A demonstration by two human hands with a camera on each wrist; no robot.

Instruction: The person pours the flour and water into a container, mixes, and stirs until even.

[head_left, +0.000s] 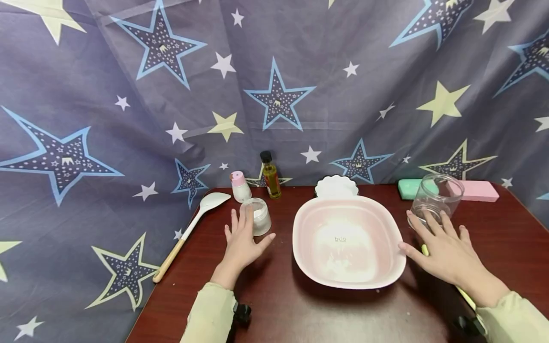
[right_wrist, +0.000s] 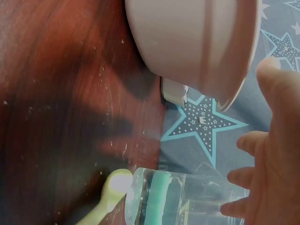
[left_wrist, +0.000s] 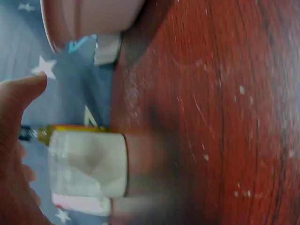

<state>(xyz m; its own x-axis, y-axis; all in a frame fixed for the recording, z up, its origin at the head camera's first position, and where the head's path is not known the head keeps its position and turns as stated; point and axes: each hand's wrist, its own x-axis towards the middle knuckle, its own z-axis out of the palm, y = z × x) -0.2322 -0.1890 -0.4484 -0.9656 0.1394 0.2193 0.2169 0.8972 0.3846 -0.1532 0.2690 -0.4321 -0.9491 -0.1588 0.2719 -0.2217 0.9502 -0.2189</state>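
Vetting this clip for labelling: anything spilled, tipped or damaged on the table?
Nothing looks tipped or broken: pink bowl, small jar, clear container and bottle stand upright. Only oddity: pale specks dotting the dark tabletop; crumbs or surface wear, can't tell.

Glare in pink bowl (head_left: pixel 343 255); wrist views dimmer, blurry.

I find the pink basin (head_left: pixel 312 233) smooth, glossy; the tabletop (head_left: pixel 339 314) wood-grained, scuffed; the jar (head_left: pixel 446 197) toward its right edge clear, shiny; the backdrop (head_left: pixel 326 43) matt, creased cloth.
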